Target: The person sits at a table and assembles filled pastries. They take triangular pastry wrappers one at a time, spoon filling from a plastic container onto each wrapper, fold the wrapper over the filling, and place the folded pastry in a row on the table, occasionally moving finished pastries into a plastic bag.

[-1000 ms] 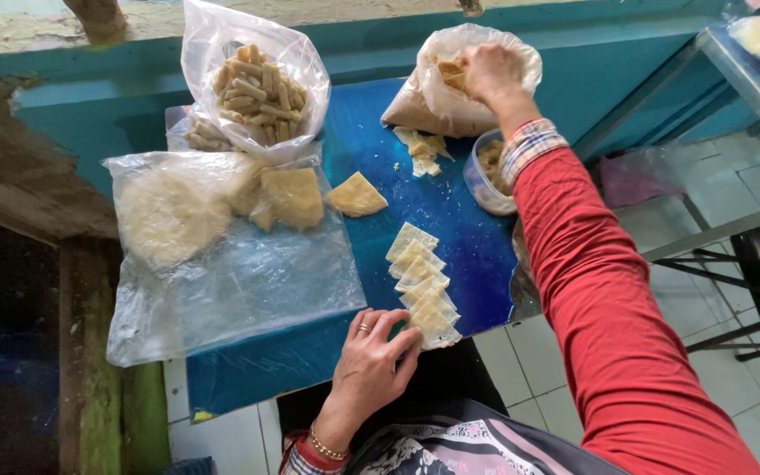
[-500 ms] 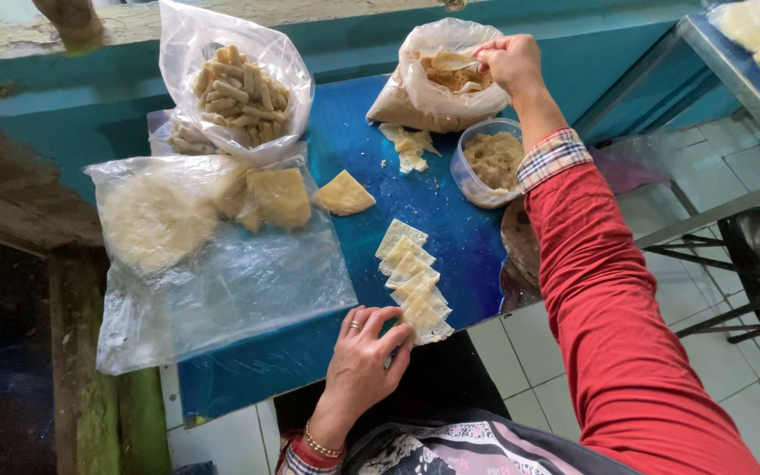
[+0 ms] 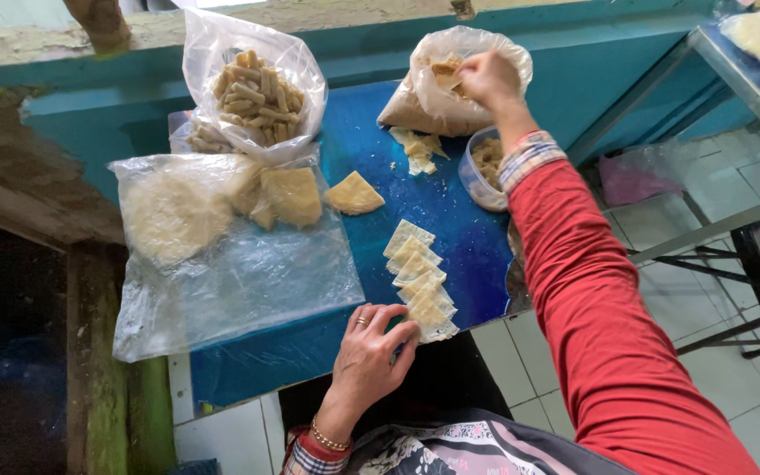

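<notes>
The right hand (image 3: 488,79) reaches into the mouth of a plastic bag (image 3: 459,84) at the desk's far edge, fingers curled around some of the tan filling (image 3: 444,69) inside, with a small tub (image 3: 483,167) just beside the bag near the right edge. The left hand (image 3: 371,356) lies loosely open at the near edge, fingertips touching the nearest of a row of pale wrappers (image 3: 417,280) laid overlapping on the blue desk (image 3: 371,141). A bag of finished rolls (image 3: 252,92) stands at the far left.

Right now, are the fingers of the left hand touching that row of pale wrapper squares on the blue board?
Touching. The head view shows the left hand with fingertips resting on the nearest end of the row of wrapper squares, no gap visible.
</notes>
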